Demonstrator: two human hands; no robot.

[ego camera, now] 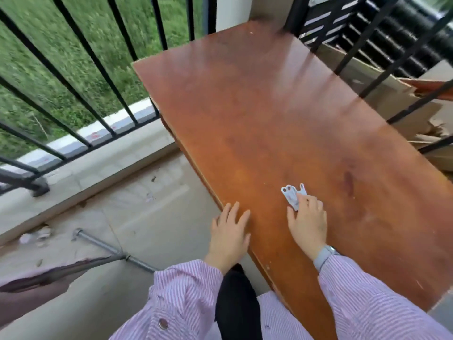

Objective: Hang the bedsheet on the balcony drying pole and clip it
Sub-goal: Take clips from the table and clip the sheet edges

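Pale grey clothes clips lie in a small bunch on the brown wooden table. My right hand rests over their near end, fingers curled onto them. Whether it grips them or only touches them is unclear. My left hand lies flat and spread at the table's left edge, holding nothing. A dull mauve cloth, perhaps the bedsheet, shows at the lower left edge of the view, draped over a metal pole lying on the floor. No raised drying pole is in view.
A black metal railing runs along the left above a concrete curb, with grass beyond. Torn cardboard is piled behind black bars to the table's right. Small bits of litter lie on the balcony floor.
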